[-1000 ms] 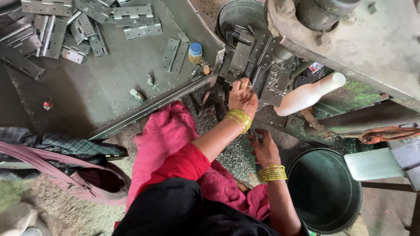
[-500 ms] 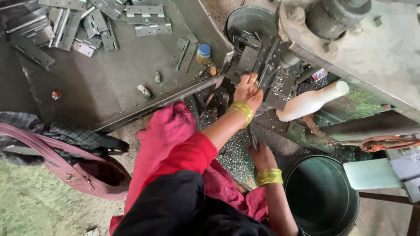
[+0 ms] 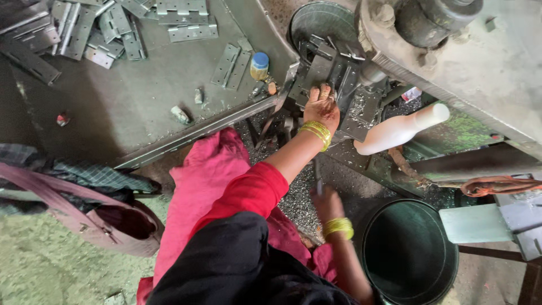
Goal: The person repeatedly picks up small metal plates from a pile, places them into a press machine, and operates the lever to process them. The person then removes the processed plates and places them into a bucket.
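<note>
One left hand [image 3: 320, 107], grip flat on one press [image 3: 333, 68]; one right hand [image 3: 327, 204], grip closed on one rod [image 3: 318, 175]; one bucket [image 3: 409, 251]; one bottle [image 3: 398, 130].

The left hand [image 3: 322, 107] rests on the grey metal press fixture [image 3: 330, 70]; its fingers are hidden against the steel, so any grasp is undetermined. The right hand [image 3: 329, 203] is motion-blurred around a thin metal rod [image 3: 318, 175]. The dark green round bucket [image 3: 407, 251] is cut off at the lower edge. The grey flat metal hinge plates [image 3: 84, 25] run off the upper-left edge.
</note>
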